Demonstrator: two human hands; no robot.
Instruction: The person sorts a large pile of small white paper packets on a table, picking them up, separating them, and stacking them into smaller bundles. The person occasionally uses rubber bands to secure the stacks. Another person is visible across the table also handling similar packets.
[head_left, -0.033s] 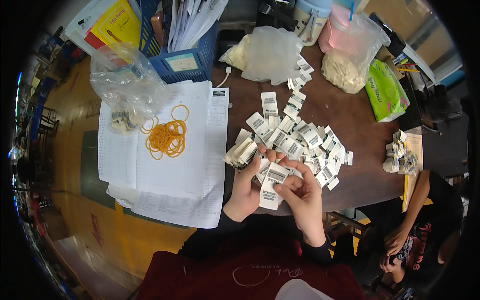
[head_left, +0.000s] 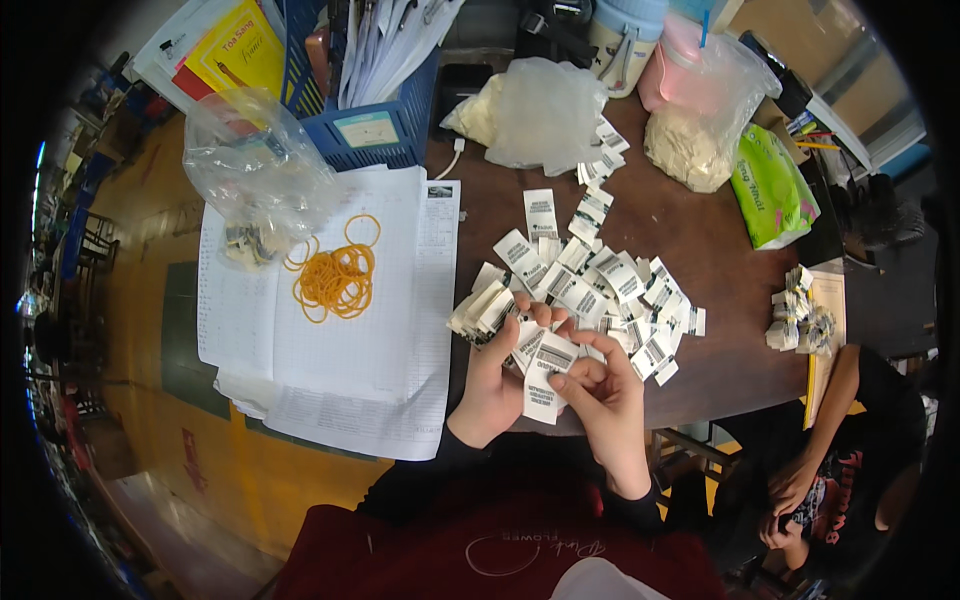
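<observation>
Our left hand (head_left: 497,375) clamps a squared stack of white labels (head_left: 483,310) while our right hand (head_left: 608,392), close against it, pinches one label (head_left: 545,385) over the loose pile (head_left: 610,285), handy for gathering.

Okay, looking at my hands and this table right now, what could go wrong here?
The left hand grips a fanned stack of labels while the right hand pinches more; the fan could slip and scatter. Loose labels spread toward the table's near edge and might slide off. The rubber bands lie loose on paper sheets overhanging the table.
</observation>
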